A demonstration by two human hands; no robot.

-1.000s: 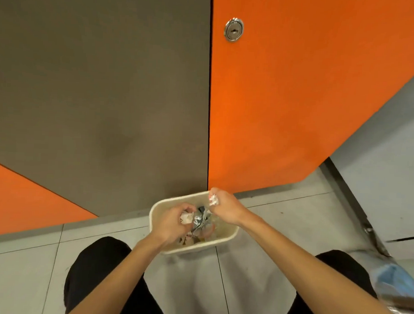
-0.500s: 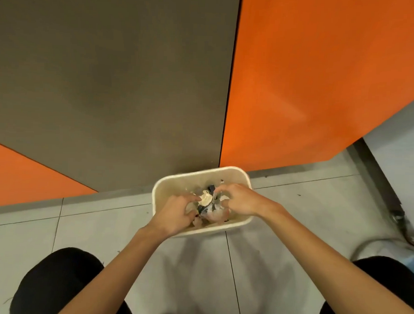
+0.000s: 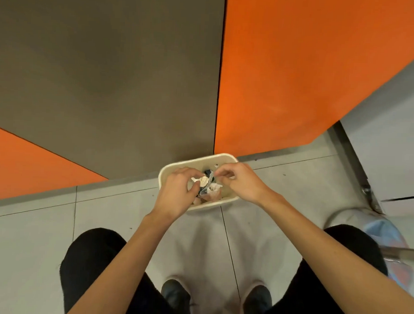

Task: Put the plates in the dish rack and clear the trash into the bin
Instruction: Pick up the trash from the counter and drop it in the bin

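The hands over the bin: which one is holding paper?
The left hand: its fingertips pinch a crumpled white paper above the bin. The right hand has loosely curled fingers with nothing visible in them.

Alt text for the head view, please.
Two hands over a cream bin of trash on a tiled floor: the left hand pinches crumpled white paper, the right hand hovers beside it, fingers loosely curled. A brown panel and an orange panel stand behind.
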